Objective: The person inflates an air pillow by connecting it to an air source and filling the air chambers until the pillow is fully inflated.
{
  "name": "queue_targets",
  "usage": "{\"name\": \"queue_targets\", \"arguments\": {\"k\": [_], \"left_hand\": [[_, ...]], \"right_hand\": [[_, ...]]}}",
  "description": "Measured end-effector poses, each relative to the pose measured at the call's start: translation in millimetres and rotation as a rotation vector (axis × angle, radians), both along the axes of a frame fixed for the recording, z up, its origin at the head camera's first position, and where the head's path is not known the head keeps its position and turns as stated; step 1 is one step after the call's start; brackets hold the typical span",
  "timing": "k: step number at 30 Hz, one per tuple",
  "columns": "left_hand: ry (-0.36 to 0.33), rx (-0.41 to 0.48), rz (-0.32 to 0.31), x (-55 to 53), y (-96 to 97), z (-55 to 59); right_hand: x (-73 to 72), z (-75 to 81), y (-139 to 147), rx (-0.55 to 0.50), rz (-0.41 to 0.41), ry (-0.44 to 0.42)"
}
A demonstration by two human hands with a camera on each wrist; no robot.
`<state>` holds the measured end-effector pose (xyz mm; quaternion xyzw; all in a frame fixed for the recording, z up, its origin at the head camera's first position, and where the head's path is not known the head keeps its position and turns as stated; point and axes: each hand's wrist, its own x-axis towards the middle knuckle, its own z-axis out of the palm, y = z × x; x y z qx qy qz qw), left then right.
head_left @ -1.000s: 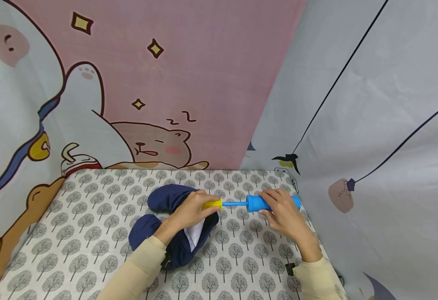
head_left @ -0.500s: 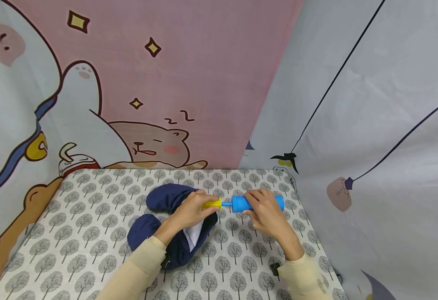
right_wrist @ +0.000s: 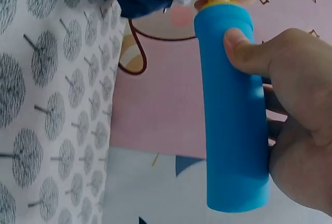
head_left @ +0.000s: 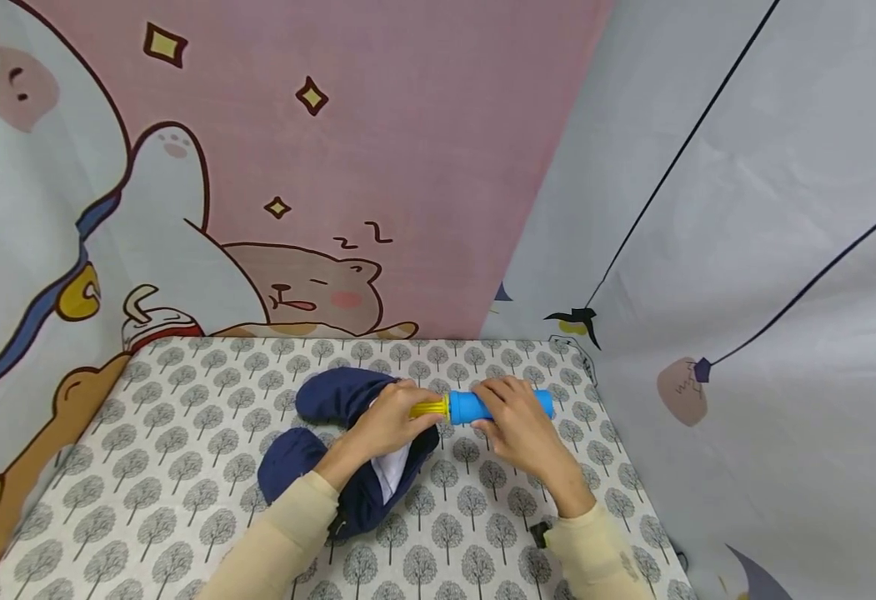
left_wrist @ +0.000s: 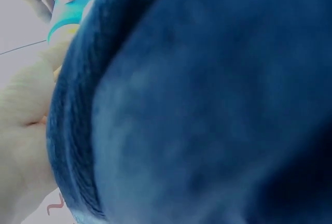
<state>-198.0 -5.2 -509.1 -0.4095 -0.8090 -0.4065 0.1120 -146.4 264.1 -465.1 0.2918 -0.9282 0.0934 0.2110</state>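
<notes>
Your L hand [head_left: 388,422] pinches the yellow pump handle [head_left: 428,408], R hand [head_left: 518,423] grips the blue pump barrel [right_wrist: 233,115]; 1 shared long axis, L-to-R btwn 2 hands

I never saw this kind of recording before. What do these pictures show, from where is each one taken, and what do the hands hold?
There is no machine here, only a person's two bare hands. The wide picture comes from a camera worn on the head, looking forward and down. The other two come from cameras worn on the wrists, one on each.

The left hand grips a yellow handle, and the right hand holds a blue tube. The handle and the tube are in line, end to end.

On the tree-patterned cloth lies a navy fabric item, partly hidden by the left hand. Navy fabric fills most of the left wrist picture, while the right wrist picture shows the tube up close.
</notes>
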Motion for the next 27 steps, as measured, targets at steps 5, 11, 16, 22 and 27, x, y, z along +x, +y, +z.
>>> {"name": "queue_targets", "arguments": {"k": [5,11,16,22,27], "left_hand": [[-0.025,-0.096,0.043,6.6,-0.6,13.9],[-0.068,-0.155,0.054,8.1,-5.3,19.1],[-0.066,-0.167,0.054,8.0,-8.7,21.3],[-0.053,-0.144,0.048,7.4,-12.0,19.4],[-0.036,-0.125,0.055,6.1,-12.3,18.1]], "right_hand": [[1.6,0.5,18,-0.028,-0.023,-0.050],[6.3,0.0,49,0.032,-0.010,-0.021],[10.8,2.4,73,0.002,-0.029,-0.071],[14.4,9.5,99,-0.099,-0.088,-0.187],[14.4,14.2,108,-0.101,-0.083,-0.180]]}}
